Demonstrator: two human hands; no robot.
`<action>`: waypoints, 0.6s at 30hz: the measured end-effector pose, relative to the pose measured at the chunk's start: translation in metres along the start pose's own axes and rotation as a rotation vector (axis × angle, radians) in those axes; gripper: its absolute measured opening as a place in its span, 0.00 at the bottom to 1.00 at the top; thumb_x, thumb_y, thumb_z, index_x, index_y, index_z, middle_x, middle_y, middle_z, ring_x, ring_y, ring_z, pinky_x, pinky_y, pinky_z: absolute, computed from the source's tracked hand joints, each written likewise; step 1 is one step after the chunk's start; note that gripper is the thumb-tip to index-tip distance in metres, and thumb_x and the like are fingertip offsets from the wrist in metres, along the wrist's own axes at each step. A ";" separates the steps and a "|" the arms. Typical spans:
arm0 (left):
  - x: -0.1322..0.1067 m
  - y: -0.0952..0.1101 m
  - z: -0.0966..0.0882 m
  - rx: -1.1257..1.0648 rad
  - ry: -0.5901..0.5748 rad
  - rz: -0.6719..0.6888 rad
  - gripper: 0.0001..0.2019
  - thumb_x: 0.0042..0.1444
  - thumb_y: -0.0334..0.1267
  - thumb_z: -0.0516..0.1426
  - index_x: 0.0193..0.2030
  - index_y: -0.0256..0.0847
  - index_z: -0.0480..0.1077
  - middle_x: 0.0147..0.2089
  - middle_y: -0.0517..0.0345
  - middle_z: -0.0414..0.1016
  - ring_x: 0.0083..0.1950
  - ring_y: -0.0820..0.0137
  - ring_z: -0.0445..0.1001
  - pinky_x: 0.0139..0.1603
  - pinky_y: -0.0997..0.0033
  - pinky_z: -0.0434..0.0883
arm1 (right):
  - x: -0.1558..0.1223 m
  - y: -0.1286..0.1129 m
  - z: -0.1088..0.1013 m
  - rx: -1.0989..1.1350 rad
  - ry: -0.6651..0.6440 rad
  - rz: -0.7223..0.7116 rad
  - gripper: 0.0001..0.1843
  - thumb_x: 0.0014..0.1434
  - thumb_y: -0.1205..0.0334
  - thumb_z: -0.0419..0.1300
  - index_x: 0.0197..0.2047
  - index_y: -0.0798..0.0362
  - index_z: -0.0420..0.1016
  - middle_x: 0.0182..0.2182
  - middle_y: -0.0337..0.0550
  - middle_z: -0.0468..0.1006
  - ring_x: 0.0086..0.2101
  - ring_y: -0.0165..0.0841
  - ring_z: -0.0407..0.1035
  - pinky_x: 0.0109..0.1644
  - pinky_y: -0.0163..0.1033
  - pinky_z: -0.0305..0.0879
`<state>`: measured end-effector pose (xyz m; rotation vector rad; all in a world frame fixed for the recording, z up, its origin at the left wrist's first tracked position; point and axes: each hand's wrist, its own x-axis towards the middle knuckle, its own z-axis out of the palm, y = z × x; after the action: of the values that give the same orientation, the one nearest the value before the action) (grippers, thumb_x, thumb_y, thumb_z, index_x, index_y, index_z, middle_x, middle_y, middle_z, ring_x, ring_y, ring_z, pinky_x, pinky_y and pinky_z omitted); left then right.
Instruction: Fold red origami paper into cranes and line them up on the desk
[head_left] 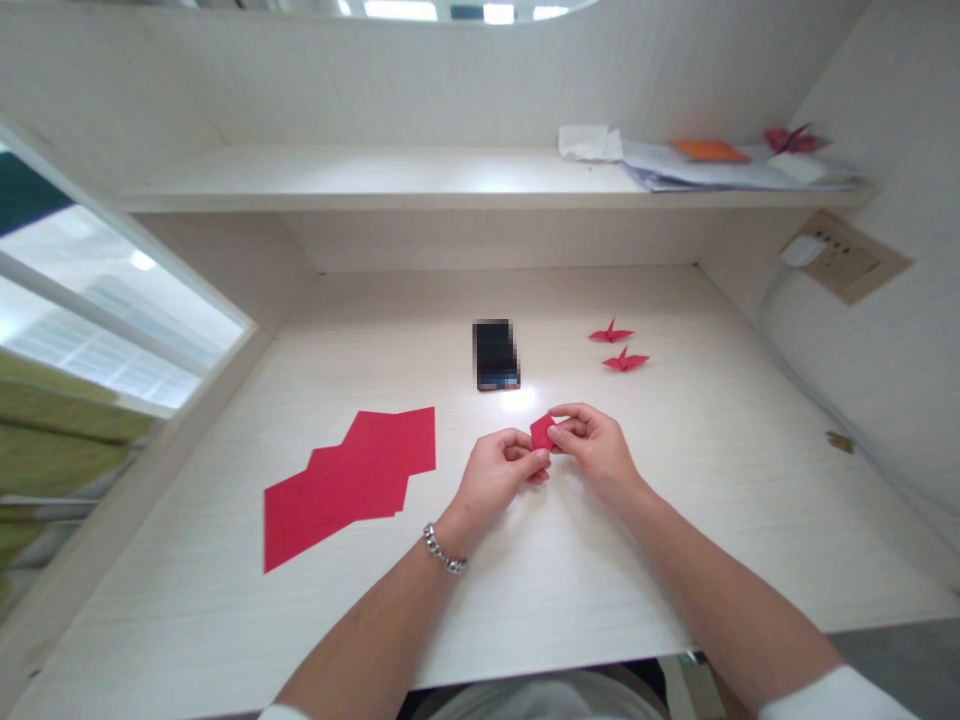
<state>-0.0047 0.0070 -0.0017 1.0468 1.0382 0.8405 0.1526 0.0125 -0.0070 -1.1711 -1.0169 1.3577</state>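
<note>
Both hands meet over the middle of the pale wooden desk (570, 560). My left hand (499, 475) and my right hand (596, 445) each pinch a small folded piece of red paper (541, 432), held just above the desk top. The left wrist carries a silver chain bracelet (444, 550). Several flat red paper sheets (352, 480) lie overlapping to the left of my hands. Two finished red paper cranes (619, 348) stand further back on the right.
A dark phone (496, 354) lies behind my hands. The shelf (375, 180) above holds white tissue (589, 143), papers, an orange pad (709, 151) and another red crane (793, 139). A wall socket with a white plug (832, 258) is on the right; a window (97, 320) on the left.
</note>
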 end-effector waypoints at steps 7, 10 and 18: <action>0.000 -0.002 -0.001 0.109 -0.071 0.037 0.10 0.48 0.40 0.64 0.32 0.35 0.72 0.23 0.57 0.73 0.23 0.73 0.70 0.26 0.74 0.68 | 0.000 -0.001 -0.002 -0.198 -0.103 -0.003 0.11 0.46 0.56 0.68 0.28 0.55 0.77 0.24 0.41 0.78 0.25 0.31 0.68 0.31 0.36 0.64; -0.002 0.000 0.001 0.124 -0.045 0.094 0.12 0.52 0.45 0.61 0.33 0.35 0.73 0.25 0.56 0.74 0.26 0.72 0.71 0.28 0.74 0.68 | 0.000 0.000 -0.001 -0.171 -0.060 -0.012 0.10 0.47 0.56 0.67 0.28 0.54 0.77 0.22 0.39 0.76 0.25 0.30 0.67 0.30 0.36 0.62; -0.004 -0.005 -0.005 0.391 -0.004 0.189 0.11 0.56 0.43 0.58 0.29 0.38 0.73 0.25 0.57 0.73 0.26 0.71 0.70 0.28 0.73 0.65 | 0.001 0.002 -0.002 -0.271 -0.120 -0.025 0.09 0.49 0.57 0.65 0.28 0.54 0.77 0.25 0.40 0.77 0.27 0.32 0.68 0.33 0.37 0.63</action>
<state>-0.0104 0.0032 -0.0064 1.4948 1.1395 0.8020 0.1542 0.0132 -0.0093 -1.2808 -1.3296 1.3115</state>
